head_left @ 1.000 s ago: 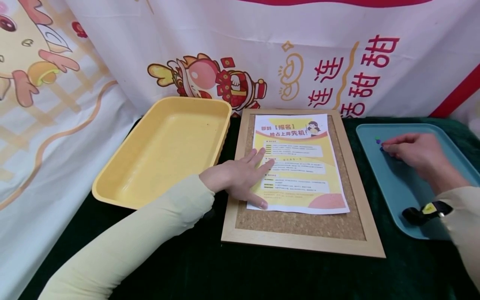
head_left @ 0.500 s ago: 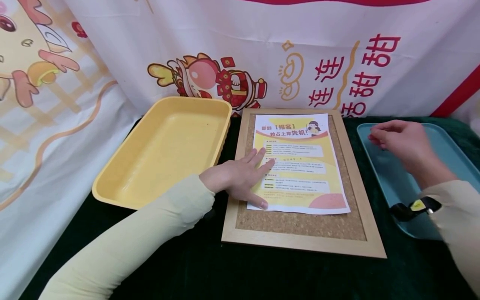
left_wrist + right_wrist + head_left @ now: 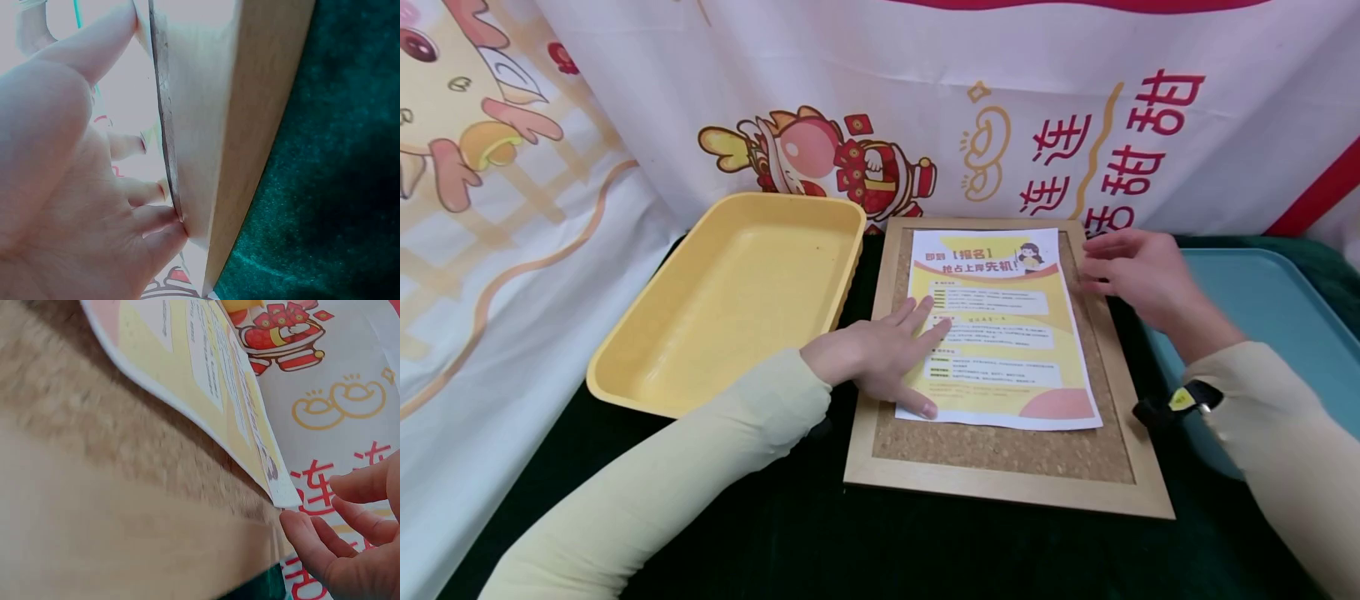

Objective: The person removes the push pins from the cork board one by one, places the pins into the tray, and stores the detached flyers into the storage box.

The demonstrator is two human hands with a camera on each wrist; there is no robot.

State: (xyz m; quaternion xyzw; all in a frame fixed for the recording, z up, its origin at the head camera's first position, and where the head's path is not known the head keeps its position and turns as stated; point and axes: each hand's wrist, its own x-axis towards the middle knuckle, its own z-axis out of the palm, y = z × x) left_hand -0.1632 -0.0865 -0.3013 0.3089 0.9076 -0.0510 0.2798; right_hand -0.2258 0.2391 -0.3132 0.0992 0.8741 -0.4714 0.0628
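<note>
A printed yellow and white sheet point(image 3: 985, 400) lies on a cork board point(image 3: 1000, 454) with a pale wooden frame. My left hand point(image 3: 887, 358) rests spread on the sheet's left side, fingers straight and thumb near its lower edge. Over the frame's upper right side is my right hand point(image 3: 1138, 275), its fingers bent. In the right wrist view the right fingers point(image 3: 306, 540) are beside the sheet's lifted corner point(image 3: 286, 495), with a gap showing between some of them. Nothing is visible in that gap; whether something small is held deeper in the fingers is hidden.
A yellow tray point(image 3: 722, 317) stands left of the board. A blue tray point(image 3: 1247, 283) lies to the right, partly covered by the right arm. Dark green cloth point(image 3: 820, 517) covers the table, and a printed white curtain point(image 3: 880, 67) hangs close behind.
My right hand has moved left from the blue tray to the board's right edge. Small coloured pieces seen by its fingertips on the tray are out of sight. The left hand stays put.
</note>
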